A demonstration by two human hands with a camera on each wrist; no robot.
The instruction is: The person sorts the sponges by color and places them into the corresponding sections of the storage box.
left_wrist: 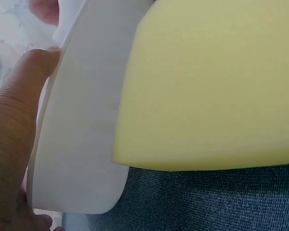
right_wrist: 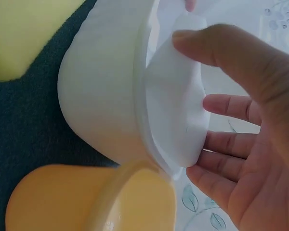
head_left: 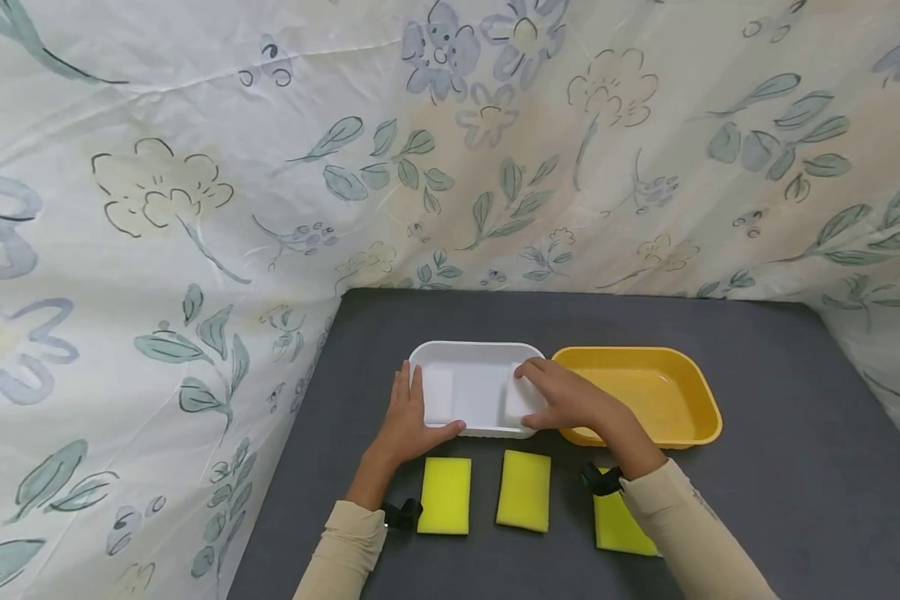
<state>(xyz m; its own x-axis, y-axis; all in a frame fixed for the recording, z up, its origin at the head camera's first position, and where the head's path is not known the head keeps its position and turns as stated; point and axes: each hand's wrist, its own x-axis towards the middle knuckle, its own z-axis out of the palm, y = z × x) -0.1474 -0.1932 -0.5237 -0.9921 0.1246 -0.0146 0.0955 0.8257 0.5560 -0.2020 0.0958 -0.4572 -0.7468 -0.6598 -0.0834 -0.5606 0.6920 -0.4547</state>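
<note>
A white tray (head_left: 483,387) sits on the dark table. My left hand (head_left: 408,417) is spread at its left end, fingers straight along the side and thumb at the near rim. In the left wrist view the thumb (left_wrist: 33,72) touches the tray's edge. My right hand (head_left: 570,393) holds a white sponge (head_left: 521,398) over the tray's right end. The right wrist view shows that sponge (right_wrist: 180,101) between thumb and fingertips, just at the tray's rim. A second white piece (head_left: 438,395) lies inside the tray's left end.
A yellow tray (head_left: 645,392) stands close to the right of the white one. Three yellow sponges, left (head_left: 445,496), middle (head_left: 524,490) and right (head_left: 621,525), lie nearer the person; the right sleeve partly covers the last. A floral cloth (head_left: 495,150) hangs behind the table.
</note>
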